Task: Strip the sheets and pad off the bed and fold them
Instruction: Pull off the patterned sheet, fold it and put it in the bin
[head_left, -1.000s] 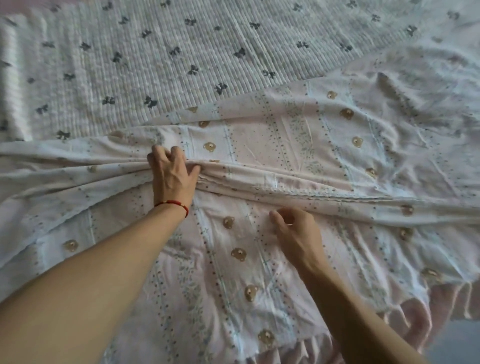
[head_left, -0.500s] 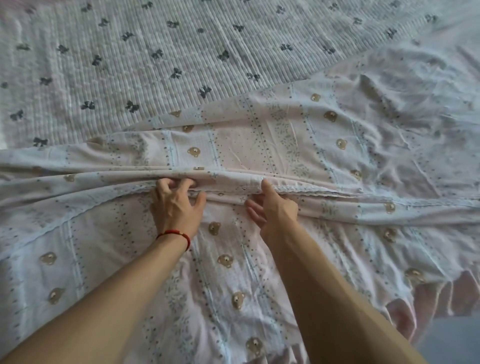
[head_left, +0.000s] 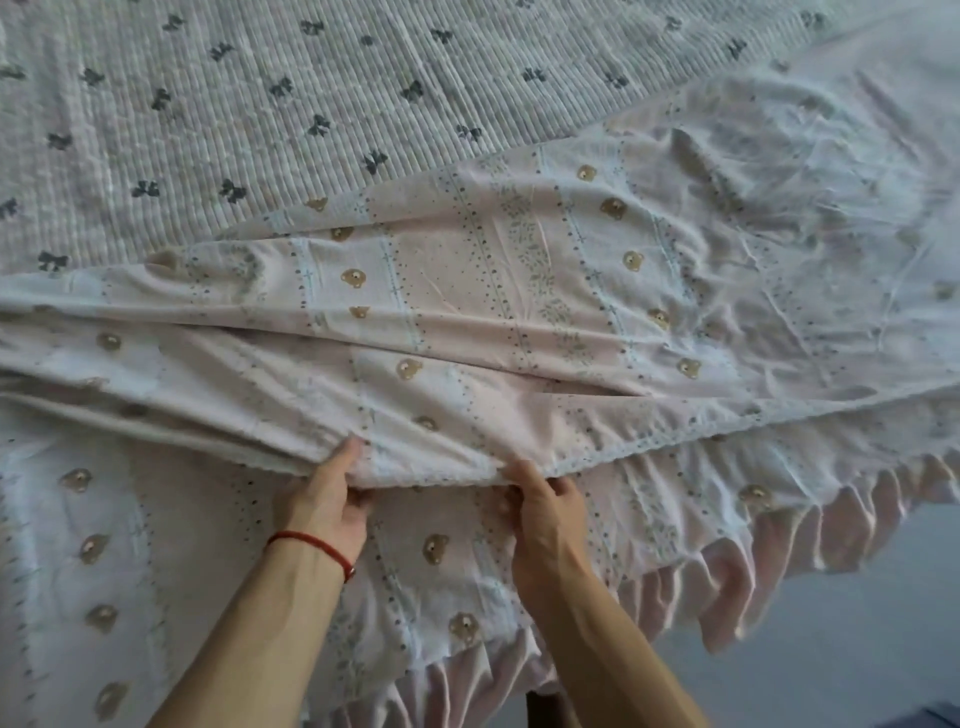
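A pale pink sheet (head_left: 519, 291) printed with small bears and dotted stripes lies rumpled across the near half of the bed, folded back on itself. Its folded edge runs left to right through the middle of the view. My left hand (head_left: 327, 499), with a red string at the wrist, pinches that edge from below, thumb on top. My right hand (head_left: 540, 504) grips the same edge a little to the right. Behind the sheet the quilted white pad (head_left: 311, 104) with dark bow prints lies flat and uncovered.
A pink ruffled skirt (head_left: 779, 561) hangs over the bed's near right edge. Grey floor (head_left: 857, 649) shows below it at the lower right. A dark object (head_left: 545, 706) peeks out under the ruffle at the bottom.
Both hands have drawn the sheet's folded edge toward me and down the bed. The right hand, free a second ago, now grips the edge. More pad shows.
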